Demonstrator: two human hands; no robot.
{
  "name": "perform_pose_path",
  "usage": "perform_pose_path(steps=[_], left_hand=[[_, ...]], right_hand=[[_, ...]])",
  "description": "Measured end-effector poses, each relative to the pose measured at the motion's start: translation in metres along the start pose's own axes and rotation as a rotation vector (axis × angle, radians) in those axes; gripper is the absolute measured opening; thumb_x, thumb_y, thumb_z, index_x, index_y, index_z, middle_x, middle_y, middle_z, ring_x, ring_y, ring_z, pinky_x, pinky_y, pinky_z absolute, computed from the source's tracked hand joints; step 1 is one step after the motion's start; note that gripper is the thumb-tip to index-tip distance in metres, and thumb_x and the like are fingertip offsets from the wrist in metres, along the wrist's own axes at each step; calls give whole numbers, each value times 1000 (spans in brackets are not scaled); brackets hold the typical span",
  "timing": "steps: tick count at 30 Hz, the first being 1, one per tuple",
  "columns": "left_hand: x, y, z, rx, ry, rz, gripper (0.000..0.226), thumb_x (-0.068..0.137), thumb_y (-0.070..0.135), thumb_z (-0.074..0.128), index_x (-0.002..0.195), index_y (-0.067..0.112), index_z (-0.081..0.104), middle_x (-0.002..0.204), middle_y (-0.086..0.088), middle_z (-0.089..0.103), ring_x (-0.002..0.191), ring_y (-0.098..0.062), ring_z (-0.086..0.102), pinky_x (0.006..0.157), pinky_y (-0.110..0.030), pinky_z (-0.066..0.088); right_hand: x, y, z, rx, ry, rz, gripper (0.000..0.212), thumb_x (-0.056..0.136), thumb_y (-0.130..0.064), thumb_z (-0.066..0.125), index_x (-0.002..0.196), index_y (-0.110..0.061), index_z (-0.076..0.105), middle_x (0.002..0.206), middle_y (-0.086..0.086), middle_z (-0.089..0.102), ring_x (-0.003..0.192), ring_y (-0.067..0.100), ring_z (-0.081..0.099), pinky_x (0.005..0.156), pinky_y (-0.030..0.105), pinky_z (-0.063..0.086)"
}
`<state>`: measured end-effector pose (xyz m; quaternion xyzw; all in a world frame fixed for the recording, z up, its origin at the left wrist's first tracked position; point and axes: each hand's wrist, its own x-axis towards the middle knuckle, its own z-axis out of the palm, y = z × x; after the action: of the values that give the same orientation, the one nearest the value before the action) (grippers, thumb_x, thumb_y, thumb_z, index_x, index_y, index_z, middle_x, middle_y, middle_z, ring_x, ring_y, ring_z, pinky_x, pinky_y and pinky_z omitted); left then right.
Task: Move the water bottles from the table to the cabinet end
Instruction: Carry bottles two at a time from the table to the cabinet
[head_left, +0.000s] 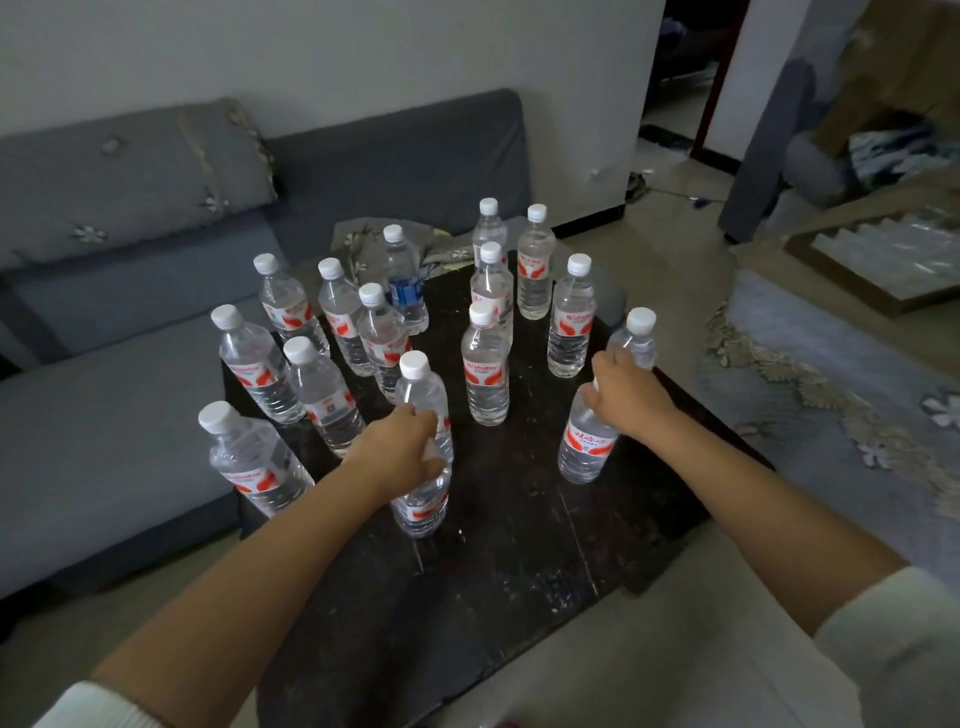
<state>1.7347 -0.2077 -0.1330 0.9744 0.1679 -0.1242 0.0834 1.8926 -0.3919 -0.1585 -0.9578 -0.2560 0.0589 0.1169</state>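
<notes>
Several clear water bottles with white caps and red labels stand on a dark, scratched table (519, 545). My left hand (402, 452) grips the middle of the nearest bottle (422, 387), which stands upright at the table's centre front. My right hand (626, 392) grips another bottle (589, 447) near the table's right edge; its cap shows above my fingers. One bottle with a blue label (405, 291) stands toward the back. A bottle at the near left (249, 457) leans in the wide-angle view.
A grey sofa (130, 322) runs along the left side and back of the table, with a patterned cloth (363, 239) on its seat. A patterned rug (831, 374) lies on the floor to the right. A doorway (685, 83) opens at the back right.
</notes>
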Motion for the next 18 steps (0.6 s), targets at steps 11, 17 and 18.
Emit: perform_pose_path(steps=[11, 17, 18], left_hand=[[8, 80, -6, -184, 34, 364, 28, 80, 24, 69, 100, 7, 60, 101, -8, 59, 89, -17, 52, 74, -25, 39], [3, 115, 6, -103, -59, 727, 25, 76, 19, 72, 94, 4, 63, 89, 1, 49, 83, -14, 48, 66, -19, 34], [0, 119, 9, -93, -90, 788, 23, 75, 18, 73, 92, 5, 63, 88, 1, 50, 82, -14, 49, 67, -19, 35]], right_hand=[[-73, 33, -12, 213, -1, 76, 28, 88, -21, 58, 112, -5, 54, 113, 12, 44, 106, 33, 54, 78, 28, 35], [-151, 41, -13, 281, 85, 266, 28, 85, -17, 62, 109, -3, 59, 99, 2, 34, 107, 31, 52, 78, 25, 35], [-166, 41, -10, 282, 109, 309, 27, 85, -18, 62, 108, -4, 60, 99, 3, 36, 107, 31, 52, 77, 24, 33]])
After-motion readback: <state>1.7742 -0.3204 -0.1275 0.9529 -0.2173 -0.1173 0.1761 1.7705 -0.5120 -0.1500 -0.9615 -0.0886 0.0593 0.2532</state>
